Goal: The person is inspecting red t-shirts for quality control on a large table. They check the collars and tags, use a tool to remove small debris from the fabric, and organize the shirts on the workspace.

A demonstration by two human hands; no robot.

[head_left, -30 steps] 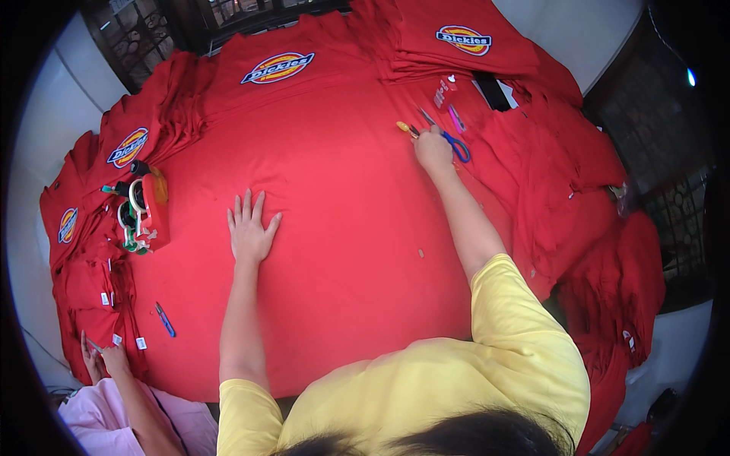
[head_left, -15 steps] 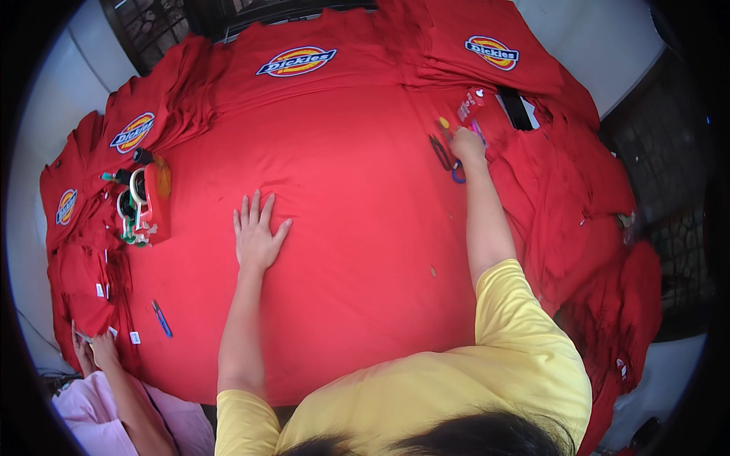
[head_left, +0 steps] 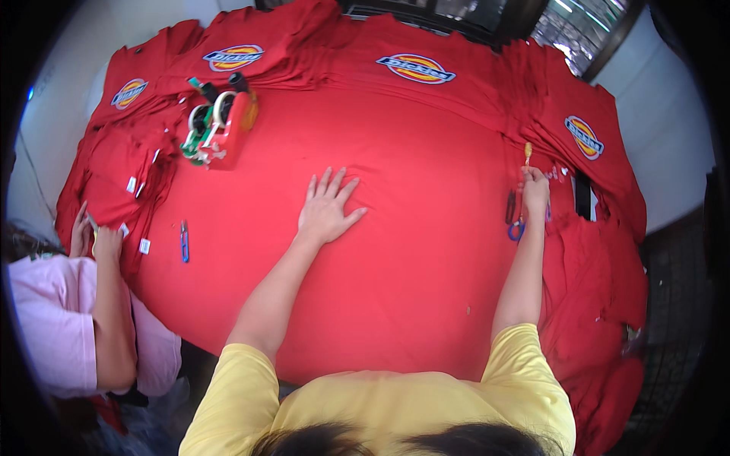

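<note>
My left hand (head_left: 329,207) lies flat on a broad spread of red cloth (head_left: 395,266), fingers apart. At the far right, my right hand (head_left: 535,187) is closed around a small yellow-ended tool (head_left: 528,154); its yellow end sticks out beyond the fingers, and the rest is hidden in my grip. Just left of that wrist lie scissors with a blue handle loop (head_left: 515,229), partly covered by the hand and forearm. Near them is a dark slim tool (head_left: 510,207). A black flat object (head_left: 583,196) rests to the right of my right hand.
Red shirts with round logo patches (head_left: 416,69) line the far edge. A red-and-green tape dispenser (head_left: 220,129) stands at the far left. Blue snips (head_left: 185,242) lie at left. A co-worker in a pink top (head_left: 53,319) handles red garments there. More red garments (head_left: 585,281) are heaped at right.
My view has shifted, so the scene sits differently in it. My right hand has the yellow-ended tool pointing away from me. My left hand stays flat on the cloth.
</note>
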